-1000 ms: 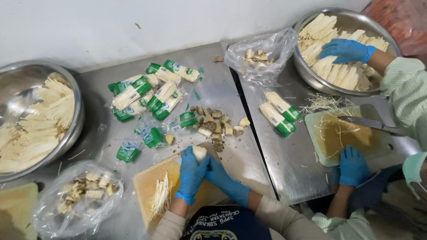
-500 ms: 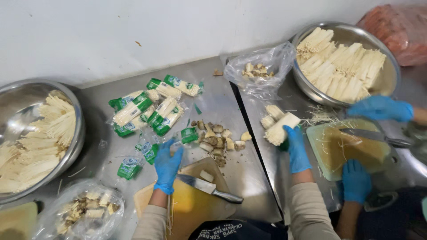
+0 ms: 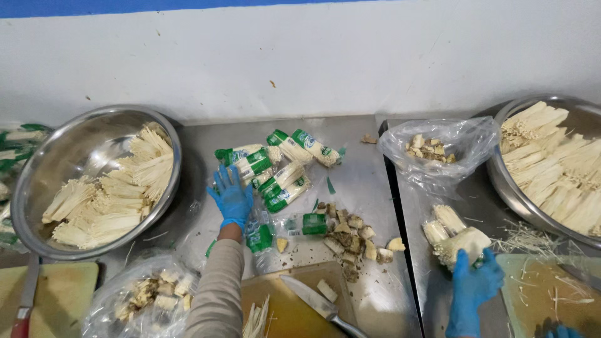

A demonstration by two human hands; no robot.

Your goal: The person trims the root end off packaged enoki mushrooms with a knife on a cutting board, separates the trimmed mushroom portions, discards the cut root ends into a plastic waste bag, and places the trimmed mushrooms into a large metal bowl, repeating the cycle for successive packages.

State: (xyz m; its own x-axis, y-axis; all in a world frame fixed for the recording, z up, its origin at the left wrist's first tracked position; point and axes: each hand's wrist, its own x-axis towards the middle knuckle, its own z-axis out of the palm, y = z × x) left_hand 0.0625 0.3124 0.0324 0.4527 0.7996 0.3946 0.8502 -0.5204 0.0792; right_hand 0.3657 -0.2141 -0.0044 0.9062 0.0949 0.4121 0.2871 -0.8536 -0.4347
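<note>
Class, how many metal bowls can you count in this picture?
2. One bowl sits at the left of the counter, the other bowl at the right edge, partly cut off. Both hold trimmed mushrooms. More may lie out of frame.

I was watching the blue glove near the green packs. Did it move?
Yes. The left hand went from the cutting board up to the green mushroom packs.
</note>
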